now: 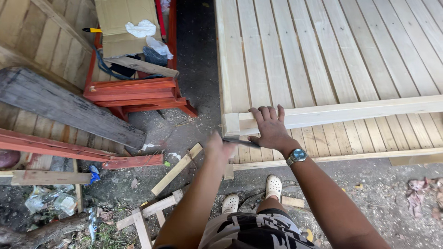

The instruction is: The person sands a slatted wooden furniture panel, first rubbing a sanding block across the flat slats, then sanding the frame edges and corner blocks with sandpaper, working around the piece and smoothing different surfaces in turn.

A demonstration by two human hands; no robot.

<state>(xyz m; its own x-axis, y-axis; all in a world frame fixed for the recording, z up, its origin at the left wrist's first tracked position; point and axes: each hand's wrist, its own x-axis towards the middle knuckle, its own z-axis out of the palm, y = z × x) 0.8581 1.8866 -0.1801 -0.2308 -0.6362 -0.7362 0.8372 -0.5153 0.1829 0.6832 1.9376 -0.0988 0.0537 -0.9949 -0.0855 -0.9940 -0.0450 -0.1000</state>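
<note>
Right now the right hand [270, 129] lies flat and open, fingers spread, pressing on the near end of a pale wooden batten [350, 110] that runs off toward three o'clock across a big slatted panel [323, 50]. A wristwatch [296, 156] sits on that wrist. The left hand [217, 146], at about nine o'clock from the right one and close beside it, is blurred; it looks closed around a thin dark tool [240, 142] whose tip points toward the right hand, though what the tool is I cannot tell.

The plain risk, as I judge it, is that the tool's working end sits almost against the right hand's thumb side, so a slip or a missed stroke could catch the fingers. The batten is held only by palm pressure and could skid along the slats if struck at an angle.

At six o'clock the person's feet [252, 194] in pale clogs stand among loose wood offcuts [177, 168] on the gritty ground; a step back could roll on one. Farther out at ten o'clock stand red-painted trestles [136, 92] with a cardboard box [124, 23] on top, and a weathered grey plank [69, 108] leans at nine o'clock, well apart from the work.
</note>
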